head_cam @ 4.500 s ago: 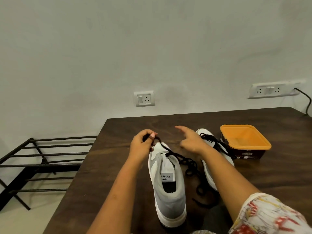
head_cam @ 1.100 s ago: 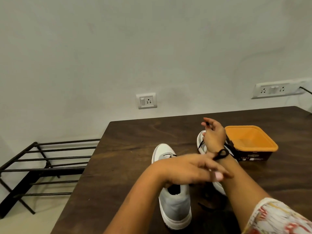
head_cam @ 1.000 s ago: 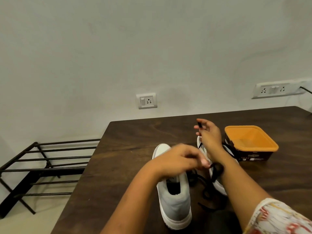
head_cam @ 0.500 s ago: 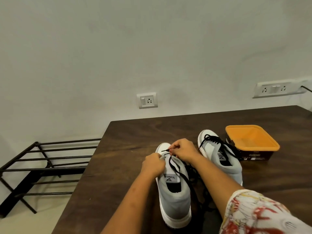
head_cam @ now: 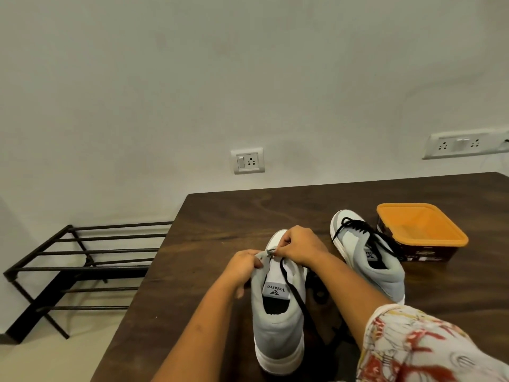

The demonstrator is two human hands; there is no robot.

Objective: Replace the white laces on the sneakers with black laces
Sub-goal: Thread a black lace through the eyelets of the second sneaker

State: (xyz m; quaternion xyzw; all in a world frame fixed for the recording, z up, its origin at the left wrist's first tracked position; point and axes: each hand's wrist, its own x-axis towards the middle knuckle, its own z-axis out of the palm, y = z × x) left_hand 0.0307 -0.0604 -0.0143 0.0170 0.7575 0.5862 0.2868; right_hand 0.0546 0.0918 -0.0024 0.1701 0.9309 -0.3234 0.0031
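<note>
Back on near sneaker (head_cam: 278, 321) mid-worktop (head_cam: 220, 210) | gripping eyelet flap (head_cam: 265, 254) with left hand (head_cam: 243, 264), pinching black lace (head_cam: 292, 285) tip, seemingly, with right hand (head_cam: 300, 248) | step: threading toe eyelets | next: needs tip aimed through hole

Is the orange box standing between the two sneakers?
No, the orange box stands to the right of both, beside the sneaker that already carries a black lace.

Orange tub (head_cam: 421, 230) on table (head_cam: 220, 213); rack (head_cam: 82, 260) beside
</note>
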